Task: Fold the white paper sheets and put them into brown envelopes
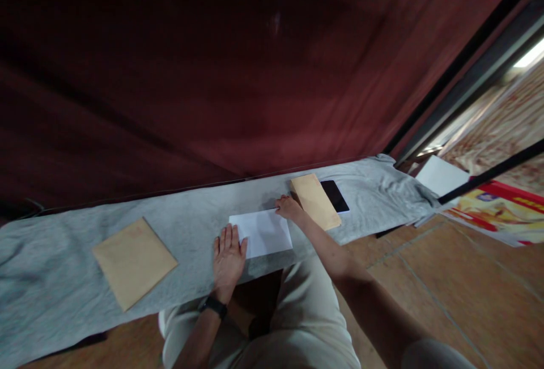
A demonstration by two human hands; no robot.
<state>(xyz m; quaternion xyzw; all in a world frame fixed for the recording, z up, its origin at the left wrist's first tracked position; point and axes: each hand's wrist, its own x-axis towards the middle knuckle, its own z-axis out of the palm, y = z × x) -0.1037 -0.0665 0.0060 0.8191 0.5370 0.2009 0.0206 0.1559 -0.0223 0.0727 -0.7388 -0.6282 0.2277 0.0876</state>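
A white sheet of paper [267,234] lies flat on the grey cloth in front of me. My left hand [228,258], with a dark watch on its wrist, rests over the sheet's left edge, fingers stretched out. At the sheet's upper right corner, my right hand [289,208] has its fingers bent together on the paper; the fingertips are too small to make out fully. Just right of that hand is a stack of brown envelopes [317,202], partly covering a dark-screened tablet or phone [335,196]. Another brown envelope [135,263] lies apart on the left.
The grey cloth [191,210] covers a long, narrow surface against a dark red curtain-like backdrop [255,102]. Dark metal bars [459,68] stand on the right. Beyond them are a white box [442,175] and a red and yellow printed package [501,210] above the tiled floor [425,278].
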